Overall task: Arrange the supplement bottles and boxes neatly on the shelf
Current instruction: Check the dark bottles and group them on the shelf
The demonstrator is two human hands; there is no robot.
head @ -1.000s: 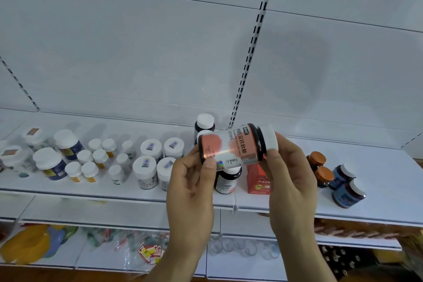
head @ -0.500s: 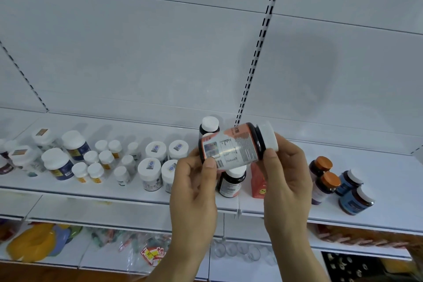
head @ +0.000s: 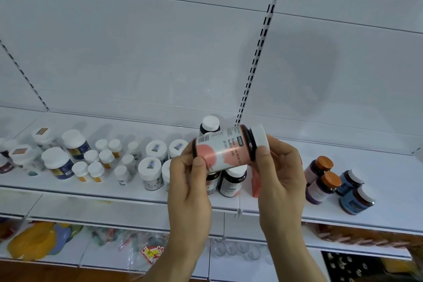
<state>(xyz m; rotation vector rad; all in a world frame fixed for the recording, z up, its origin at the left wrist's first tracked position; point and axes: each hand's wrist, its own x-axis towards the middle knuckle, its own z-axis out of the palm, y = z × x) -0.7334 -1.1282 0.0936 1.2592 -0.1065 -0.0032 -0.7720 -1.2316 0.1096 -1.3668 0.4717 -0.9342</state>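
Note:
A dark bottle with a pink-and-white label and a white cap (head: 225,147) lies sideways in the air above the white shelf (head: 263,207), cap pointing right. My left hand (head: 191,188) pinches its base end. My right hand (head: 280,178) grips its neck and cap end. Behind the bottle stand dark bottles with white caps (head: 233,181) and a red box (head: 256,182), partly hidden by my hands. Several white-capped bottles (head: 151,173) fill the shelf's left part.
Two orange-capped purple bottles (head: 320,177) and two blue-labelled bottles (head: 354,197) stand on the right of the shelf. A slotted upright (head: 258,48) runs up the white back panel. Lower shelves hold packaged goods (head: 32,241) and clear cups (head: 235,249).
Both hands have rotated the bottle about its long axis, so the label face toward me has changed from barcode text to the pink circles. The view shifted slightly.

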